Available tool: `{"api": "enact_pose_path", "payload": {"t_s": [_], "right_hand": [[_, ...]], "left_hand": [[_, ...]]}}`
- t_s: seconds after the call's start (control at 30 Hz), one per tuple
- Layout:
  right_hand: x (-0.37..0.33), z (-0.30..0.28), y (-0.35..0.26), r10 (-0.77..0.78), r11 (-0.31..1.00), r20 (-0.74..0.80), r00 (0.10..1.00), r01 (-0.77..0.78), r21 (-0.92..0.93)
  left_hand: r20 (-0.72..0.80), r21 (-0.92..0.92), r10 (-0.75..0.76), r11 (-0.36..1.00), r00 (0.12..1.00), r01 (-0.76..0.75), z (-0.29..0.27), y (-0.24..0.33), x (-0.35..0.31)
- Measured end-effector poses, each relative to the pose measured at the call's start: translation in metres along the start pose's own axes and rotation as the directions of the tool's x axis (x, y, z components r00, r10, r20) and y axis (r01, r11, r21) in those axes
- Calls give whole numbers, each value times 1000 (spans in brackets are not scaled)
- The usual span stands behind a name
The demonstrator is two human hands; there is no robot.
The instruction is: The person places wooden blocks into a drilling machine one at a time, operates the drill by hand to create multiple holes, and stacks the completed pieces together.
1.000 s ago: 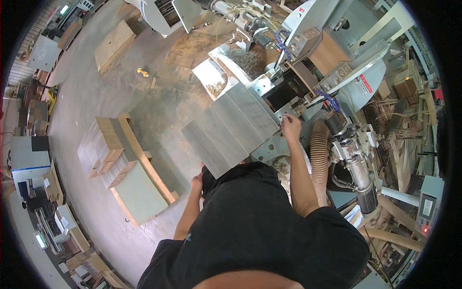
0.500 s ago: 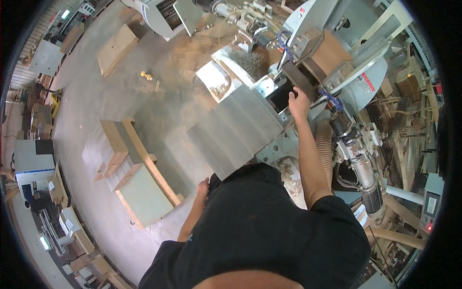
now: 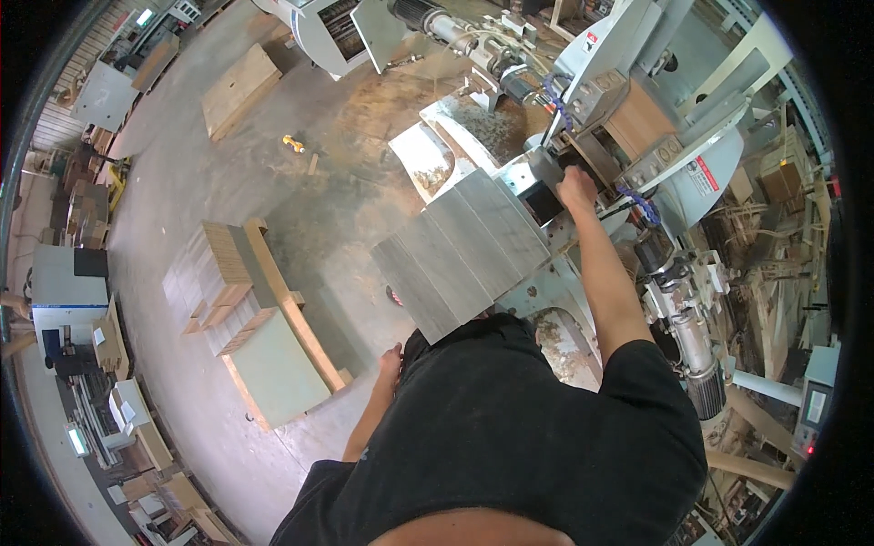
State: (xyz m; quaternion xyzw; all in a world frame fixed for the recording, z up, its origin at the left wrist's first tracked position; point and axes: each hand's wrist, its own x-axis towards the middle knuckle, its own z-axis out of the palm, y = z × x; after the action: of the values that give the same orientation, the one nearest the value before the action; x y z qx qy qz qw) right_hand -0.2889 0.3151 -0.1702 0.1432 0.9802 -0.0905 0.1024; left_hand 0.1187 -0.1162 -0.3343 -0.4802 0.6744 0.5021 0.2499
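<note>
My right hand (image 3: 576,187) reaches out to the machine's feed opening, its fingers closed on the end of a grey board (image 3: 546,170) that slants over a dark slot. Just nearer to me, several grey wood-grain boards (image 3: 462,247) lie side by side on the machine's bed, against my waist. My left hand (image 3: 391,362) hangs low beside my thigh, close to the boards' near corner. Its fingers are small and partly hidden, so I cannot see whether they hold anything.
Right of my arm, a motor unit (image 3: 696,355) juts from the machine; another motor (image 3: 455,36) sits at its far side. On the left, stacked boards (image 3: 228,273) rest on a wooden pallet (image 3: 287,314). Wood scraps (image 3: 774,264) crowd the far right. A yellow tool (image 3: 292,144) lies on the floor.
My right hand has gone from partly spread fingers to a closed grip, and the grey board at it has shifted left and tilted. The whole view has shifted slightly. My left hand stays low.
</note>
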Motion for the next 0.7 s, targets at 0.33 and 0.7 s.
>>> {"api": "enact_pose_path", "payload": {"t_s": [0.33,0.7], "right_hand": [[-24,45,-9,-333,871,191,923,223,437],[-63,71,2,-239,775,22,971,177,606]], "left_hand": [[94,225,64,971,994,-84,-2,-10,24],[97,-160,6,987,995,9,7,-17,43]]}}
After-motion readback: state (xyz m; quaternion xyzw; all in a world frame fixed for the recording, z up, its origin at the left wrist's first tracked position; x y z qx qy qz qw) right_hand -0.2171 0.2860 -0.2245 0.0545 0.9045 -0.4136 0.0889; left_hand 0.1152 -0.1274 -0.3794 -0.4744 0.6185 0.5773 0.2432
